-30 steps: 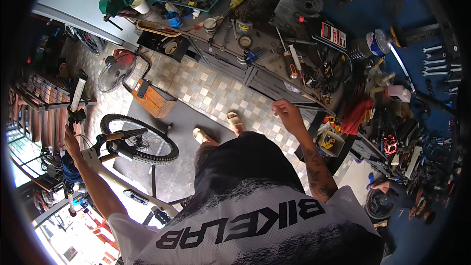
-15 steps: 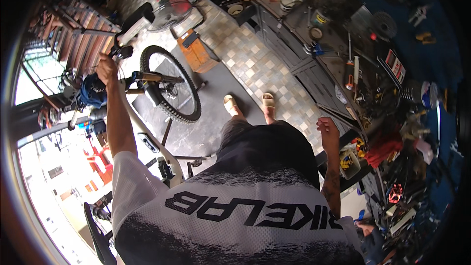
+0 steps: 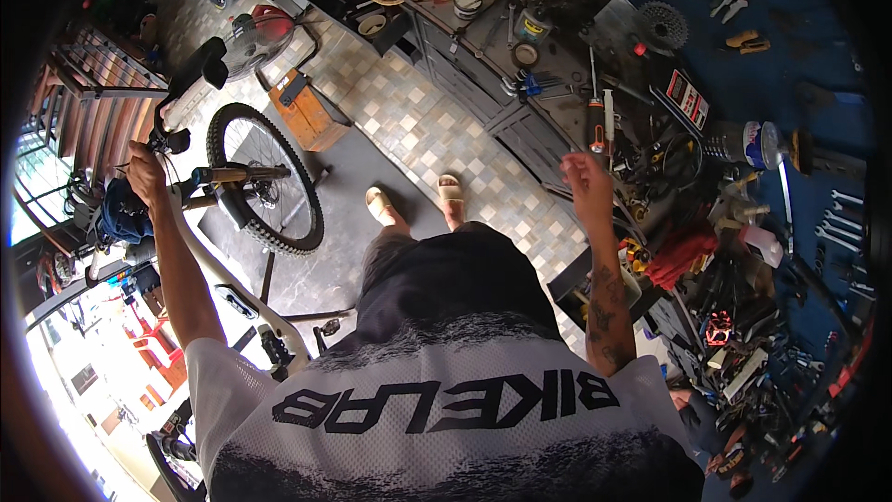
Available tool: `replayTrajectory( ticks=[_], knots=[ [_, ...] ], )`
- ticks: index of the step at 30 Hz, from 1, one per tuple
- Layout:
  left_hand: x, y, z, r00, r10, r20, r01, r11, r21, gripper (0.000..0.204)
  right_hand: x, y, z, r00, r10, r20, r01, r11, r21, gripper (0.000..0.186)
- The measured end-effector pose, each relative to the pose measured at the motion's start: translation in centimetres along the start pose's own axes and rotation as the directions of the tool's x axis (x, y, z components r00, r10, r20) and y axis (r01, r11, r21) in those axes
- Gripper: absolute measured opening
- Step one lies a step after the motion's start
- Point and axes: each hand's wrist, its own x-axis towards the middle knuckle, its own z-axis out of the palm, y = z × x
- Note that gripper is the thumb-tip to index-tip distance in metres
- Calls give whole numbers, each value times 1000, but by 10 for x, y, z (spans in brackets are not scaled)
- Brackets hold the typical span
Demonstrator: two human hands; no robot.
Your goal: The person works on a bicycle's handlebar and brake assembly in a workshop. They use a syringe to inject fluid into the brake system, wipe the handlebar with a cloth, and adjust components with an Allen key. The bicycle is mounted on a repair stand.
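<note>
Left hand [image 3: 146, 172] up by the black handlebar controls [image 3: 173, 141], fingers curled, can't tell whether they grip anything. Mountain bike [image 3: 208, 262] sits at the person's left, pale frame, bronze fork [image 3: 243, 174], black knobby front tyre [image 3: 294, 246] seen against grey floor mat [image 3: 348, 200], frame partly hidden by left forearm, rear hard to make out behind torso and glare. Right hand [image 3: 589, 182] raised near cluttered worktop [image 3: 488, 60], fingers loosely bent and apart, nothing visible in them, orange-and-black screwdriver [image 3: 596, 125] just beyond.
</note>
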Motion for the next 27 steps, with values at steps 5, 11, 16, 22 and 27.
replayTrajectory(
  ticks=[5, 11, 16, 22, 27],
  knots=[
    [-12, 13, -13, 1000, 7, -13, -8, 994, -112, 82, 68, -29, -10, 980, -197, -19, 179, 924, -339, 15],
    [-46, 54, -56, 906, 122, -404, -197, 969, -149, 40, 135, -26, 0, 909, -361, 207, 393, 579, -714, 23],
    [-129, 71, -89, 817, -146, -558, -91, 923, -374, 26, 159, -15, 5, 881, -301, 365, 472, 512, -717, 17],
    [-266, 94, -81, 851, -479, -217, 258, 740, -621, 23, 158, -23, -10, 800, -377, 467, 599, 444, -666, 15],
    [-337, 139, -88, 650, -411, 640, 760, 346, -550, 26, 115, -76, 20, 903, -428, -21, 360, 784, -507, 15]
  ],
)
